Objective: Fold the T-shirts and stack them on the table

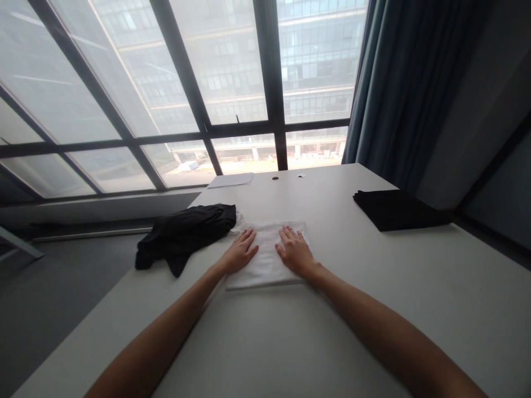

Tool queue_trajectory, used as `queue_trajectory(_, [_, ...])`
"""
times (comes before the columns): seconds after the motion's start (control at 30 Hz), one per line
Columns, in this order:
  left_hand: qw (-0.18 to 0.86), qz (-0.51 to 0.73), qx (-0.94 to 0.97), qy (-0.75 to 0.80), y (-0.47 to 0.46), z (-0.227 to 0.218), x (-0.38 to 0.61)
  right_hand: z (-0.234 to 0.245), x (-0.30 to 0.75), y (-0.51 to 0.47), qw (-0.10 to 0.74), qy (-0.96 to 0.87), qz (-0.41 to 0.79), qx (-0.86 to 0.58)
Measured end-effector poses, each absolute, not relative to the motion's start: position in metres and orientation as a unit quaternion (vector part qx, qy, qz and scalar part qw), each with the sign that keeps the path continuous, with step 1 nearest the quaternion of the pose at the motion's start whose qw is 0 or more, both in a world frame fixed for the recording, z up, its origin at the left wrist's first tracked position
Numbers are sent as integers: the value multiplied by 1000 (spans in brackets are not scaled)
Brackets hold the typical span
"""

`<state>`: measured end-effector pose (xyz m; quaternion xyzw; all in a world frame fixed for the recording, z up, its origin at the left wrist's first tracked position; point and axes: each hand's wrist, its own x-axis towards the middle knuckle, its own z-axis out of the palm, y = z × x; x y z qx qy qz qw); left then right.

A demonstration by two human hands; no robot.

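A folded white cloth (267, 260) lies on the white table (332, 320) in front of me. My left hand (240, 253) rests flat on its left part, fingers stretched out. My right hand (295, 251) lies flat on its right part, fingers spread too. Neither hand grips anything. A crumpled black garment (186, 235) sits just left of the white cloth, hanging partly over the table's left edge.
A folded black cloth (396, 209) lies at the table's right edge. A sheet of paper (231, 180) and two small round spots sit at the far edge by the large window. Dark curtain hangs at the right. Floor drops away on the left.
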<state>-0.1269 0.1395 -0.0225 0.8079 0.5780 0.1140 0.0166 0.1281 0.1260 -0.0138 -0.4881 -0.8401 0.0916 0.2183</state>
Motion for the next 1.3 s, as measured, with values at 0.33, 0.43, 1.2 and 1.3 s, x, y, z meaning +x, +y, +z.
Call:
queue_trajectory(0.33, [18, 107, 845, 523, 167, 3, -44, -23, 127, 126, 191, -844, 92, -492])
queue_trajectory(0.43, [17, 90, 846, 526, 180, -10, -33, -25, 126, 128, 200, -841, 86, -495])
queue_trajectory(1.2, [-3, 96, 857, 507, 161, -13, -29, -35, 166, 180, 215, -783, 123, -570])
queue_trajectory(1.3, [-4, 79, 860, 505, 157, -17, -25, -35, 166, 179, 231, -778, 127, -571])
